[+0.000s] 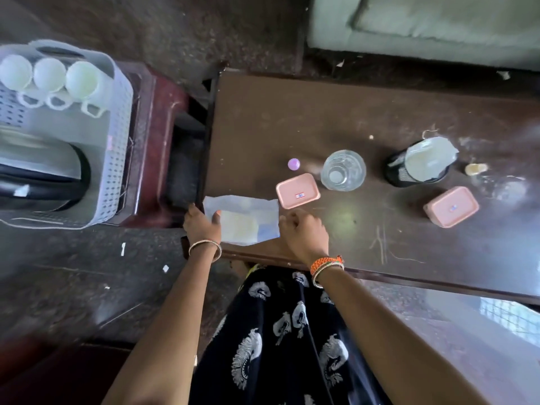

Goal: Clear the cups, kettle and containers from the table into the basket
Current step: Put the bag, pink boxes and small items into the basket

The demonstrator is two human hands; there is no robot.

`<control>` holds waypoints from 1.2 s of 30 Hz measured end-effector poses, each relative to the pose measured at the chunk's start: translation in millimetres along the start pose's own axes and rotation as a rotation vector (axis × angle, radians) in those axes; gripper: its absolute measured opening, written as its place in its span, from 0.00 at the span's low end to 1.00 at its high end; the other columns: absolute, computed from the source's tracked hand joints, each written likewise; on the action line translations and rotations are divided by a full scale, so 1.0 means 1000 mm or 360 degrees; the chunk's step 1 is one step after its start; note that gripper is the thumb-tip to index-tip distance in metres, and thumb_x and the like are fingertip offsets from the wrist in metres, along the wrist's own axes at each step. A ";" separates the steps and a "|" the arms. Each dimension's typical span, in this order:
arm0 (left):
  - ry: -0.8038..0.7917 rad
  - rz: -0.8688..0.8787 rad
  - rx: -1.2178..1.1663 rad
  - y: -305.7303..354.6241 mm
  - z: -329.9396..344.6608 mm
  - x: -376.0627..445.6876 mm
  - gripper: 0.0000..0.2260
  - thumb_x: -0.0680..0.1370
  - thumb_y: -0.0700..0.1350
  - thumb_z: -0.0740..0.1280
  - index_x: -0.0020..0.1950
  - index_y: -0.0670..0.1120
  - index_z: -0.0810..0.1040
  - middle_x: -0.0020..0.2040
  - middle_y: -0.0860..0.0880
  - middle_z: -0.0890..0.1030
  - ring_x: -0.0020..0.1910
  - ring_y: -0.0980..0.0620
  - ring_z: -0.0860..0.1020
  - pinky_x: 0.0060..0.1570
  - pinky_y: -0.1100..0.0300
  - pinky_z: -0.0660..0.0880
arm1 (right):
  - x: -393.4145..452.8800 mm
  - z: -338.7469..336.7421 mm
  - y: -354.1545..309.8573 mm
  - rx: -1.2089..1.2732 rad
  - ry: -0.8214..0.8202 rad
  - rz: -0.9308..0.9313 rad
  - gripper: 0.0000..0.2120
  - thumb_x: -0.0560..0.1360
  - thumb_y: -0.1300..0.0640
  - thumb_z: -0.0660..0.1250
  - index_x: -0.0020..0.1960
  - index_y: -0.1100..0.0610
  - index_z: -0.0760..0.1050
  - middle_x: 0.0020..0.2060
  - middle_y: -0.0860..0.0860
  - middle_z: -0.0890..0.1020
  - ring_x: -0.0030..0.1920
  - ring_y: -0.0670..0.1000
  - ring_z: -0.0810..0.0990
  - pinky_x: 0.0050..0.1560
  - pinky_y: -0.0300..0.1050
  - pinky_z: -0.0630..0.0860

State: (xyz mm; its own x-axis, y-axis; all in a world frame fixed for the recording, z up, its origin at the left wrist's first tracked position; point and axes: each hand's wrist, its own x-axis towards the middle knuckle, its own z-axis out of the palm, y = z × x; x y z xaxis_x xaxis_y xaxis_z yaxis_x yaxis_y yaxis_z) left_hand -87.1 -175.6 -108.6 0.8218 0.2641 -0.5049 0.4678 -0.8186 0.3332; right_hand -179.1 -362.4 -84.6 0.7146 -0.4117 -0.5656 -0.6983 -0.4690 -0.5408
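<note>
A translucent rectangular container (245, 220) with pale contents lies at the near-left corner of the brown table (321, 112). My left hand (201, 226) grips its left edge, thumb on top. My right hand (304, 232) has curled fingers on its right edge. Two pink lidded containers (297, 190) (451, 206) and a clear glass (343, 170) stand further along the table. To the left, a grey perforated basket (122, 112) holds three white cups (49, 74) and a steel-and-black kettle (43, 168).
The basket rests on a maroon stool (157, 141) beside the table's left end. A black mesh holder (409, 168) with white paper, a purple cap (293, 164) and a small yellowish object (474, 168) sit on the table. A green cushion (423, 24) lies beyond.
</note>
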 end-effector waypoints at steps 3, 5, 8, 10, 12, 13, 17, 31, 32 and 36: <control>-0.0165 -0.0035 -0.0082 -0.010 -0.001 0.006 0.25 0.75 0.50 0.67 0.65 0.36 0.66 0.59 0.33 0.76 0.59 0.34 0.74 0.55 0.48 0.70 | 0.005 0.026 -0.011 -0.0036 -0.0074 0.0113 0.18 0.74 0.40 0.62 0.36 0.53 0.67 0.38 0.52 0.79 0.41 0.58 0.74 0.42 0.47 0.68; -0.0218 -0.0010 -0.0168 -0.015 -0.003 0.012 0.15 0.75 0.50 0.67 0.49 0.39 0.72 0.45 0.36 0.78 0.49 0.37 0.77 0.46 0.49 0.70 | 0.009 0.039 -0.018 -0.0013 -0.0056 0.0174 0.20 0.74 0.42 0.63 0.32 0.54 0.64 0.38 0.54 0.78 0.43 0.60 0.76 0.41 0.47 0.68; -0.0290 0.0085 -0.0275 -0.024 -0.007 0.021 0.19 0.74 0.50 0.67 0.31 0.43 0.63 0.29 0.47 0.66 0.33 0.44 0.69 0.35 0.53 0.62 | 0.010 0.051 -0.024 -0.0018 -0.0023 0.0290 0.16 0.75 0.48 0.63 0.34 0.54 0.64 0.40 0.57 0.78 0.42 0.60 0.75 0.42 0.47 0.69; -0.0373 0.0103 -0.0400 -0.027 -0.012 0.027 0.17 0.74 0.48 0.67 0.31 0.43 0.65 0.28 0.49 0.65 0.29 0.50 0.65 0.32 0.56 0.61 | 0.008 0.058 -0.029 -0.0008 0.0024 0.0343 0.14 0.74 0.51 0.63 0.34 0.56 0.65 0.37 0.56 0.75 0.39 0.58 0.71 0.41 0.46 0.67; -0.0463 0.0035 -0.0620 -0.025 -0.018 0.029 0.15 0.75 0.45 0.66 0.31 0.43 0.67 0.28 0.49 0.66 0.29 0.54 0.65 0.27 0.64 0.63 | 0.004 0.065 -0.031 0.0072 0.0098 0.0319 0.17 0.74 0.53 0.63 0.30 0.56 0.62 0.33 0.56 0.73 0.37 0.59 0.69 0.38 0.46 0.66; -0.0490 -0.0021 -0.0743 -0.024 -0.023 0.030 0.15 0.76 0.43 0.66 0.31 0.44 0.68 0.29 0.49 0.68 0.30 0.54 0.66 0.26 0.67 0.63 | 0.001 0.069 -0.036 0.0116 0.0134 0.0286 0.18 0.73 0.53 0.63 0.29 0.56 0.61 0.32 0.56 0.72 0.36 0.59 0.70 0.37 0.46 0.65; -0.0441 -0.0013 -0.0957 -0.028 -0.054 0.035 0.09 0.77 0.43 0.64 0.37 0.45 0.72 0.33 0.51 0.75 0.33 0.55 0.73 0.27 0.71 0.68 | -0.011 0.073 -0.066 0.0296 0.0372 0.0090 0.15 0.75 0.54 0.62 0.32 0.56 0.67 0.38 0.57 0.76 0.42 0.60 0.74 0.42 0.48 0.70; 0.0604 0.0652 -0.0225 0.046 -0.250 0.116 0.15 0.79 0.46 0.59 0.65 0.45 0.66 0.50 0.38 0.81 0.50 0.36 0.78 0.42 0.50 0.71 | 0.033 0.034 -0.290 0.1372 0.0129 -0.0250 0.28 0.74 0.68 0.66 0.70 0.54 0.61 0.38 0.41 0.80 0.38 0.41 0.79 0.54 0.45 0.77; 0.0652 0.0596 -0.0118 0.060 -0.257 0.120 0.15 0.79 0.45 0.58 0.65 0.44 0.64 0.50 0.37 0.80 0.51 0.36 0.78 0.41 0.50 0.69 | 0.041 0.032 -0.299 0.1231 0.0232 -0.0340 0.29 0.74 0.68 0.65 0.71 0.52 0.61 0.36 0.40 0.80 0.37 0.40 0.78 0.55 0.44 0.77; 0.0616 0.0259 -0.0160 0.100 -0.296 0.165 0.18 0.77 0.42 0.61 0.65 0.40 0.61 0.57 0.39 0.79 0.58 0.37 0.76 0.50 0.48 0.72 | 0.065 0.041 -0.342 0.0874 0.0400 -0.0565 0.28 0.74 0.65 0.64 0.70 0.47 0.65 0.51 0.53 0.80 0.48 0.50 0.78 0.59 0.46 0.74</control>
State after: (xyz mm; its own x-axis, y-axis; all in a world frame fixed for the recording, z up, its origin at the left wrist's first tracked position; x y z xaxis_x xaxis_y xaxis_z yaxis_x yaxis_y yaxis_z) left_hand 191.2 -63.1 77.5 0.9401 0.3230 -0.1095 0.3353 -0.8169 0.4693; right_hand 104.6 -197.3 38.1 0.8454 -0.5060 -0.1711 -0.2940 -0.1734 -0.9399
